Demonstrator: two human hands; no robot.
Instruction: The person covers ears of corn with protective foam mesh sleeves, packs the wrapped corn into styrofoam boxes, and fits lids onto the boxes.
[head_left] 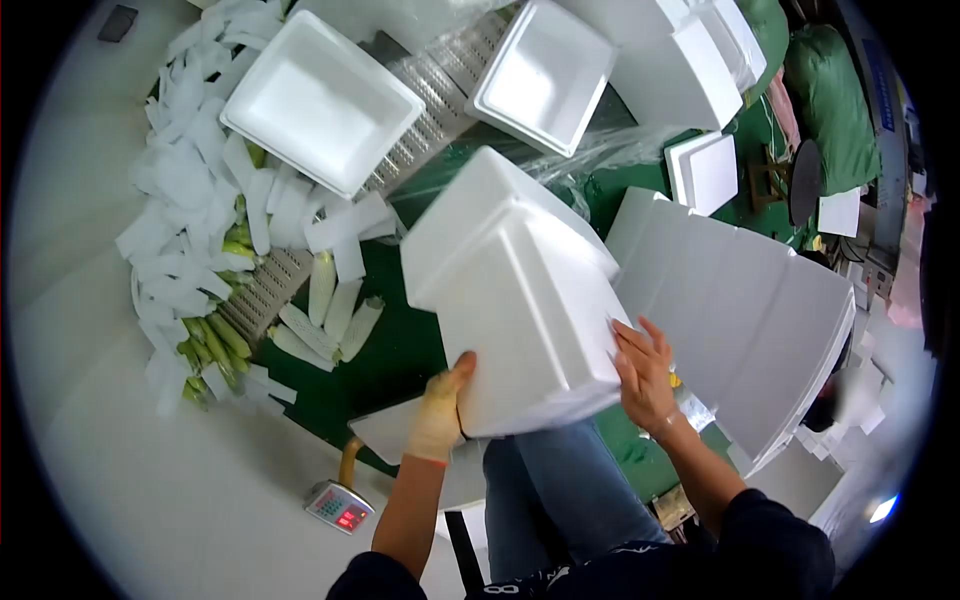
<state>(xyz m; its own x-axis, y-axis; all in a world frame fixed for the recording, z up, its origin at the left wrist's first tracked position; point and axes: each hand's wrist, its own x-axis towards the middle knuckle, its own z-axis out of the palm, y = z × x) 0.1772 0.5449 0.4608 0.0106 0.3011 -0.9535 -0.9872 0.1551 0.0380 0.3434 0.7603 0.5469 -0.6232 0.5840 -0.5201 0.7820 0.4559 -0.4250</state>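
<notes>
Tilted in front of my body are white foam boxes (525,320), which look like one nested in another. My left hand (438,412), in a pale glove, grips the lower left side, its thumb on the near wall. At the right side, my right hand (646,376) is bare and holds the box with its fingertips, the fingers somewhat spread. Whatever part of either hand lies under or behind the box is hidden. Close to my left forearm is a scale display (340,507) with red digits.
Two open foam boxes, one at left (322,102) and one at right (545,75), stand on a perforated metal surface (425,95). Net-wrapped vegetables (322,287), green vegetables (217,345) and white foam sleeves (190,170) lie left. A stack of foam boxes (730,310) stands right.
</notes>
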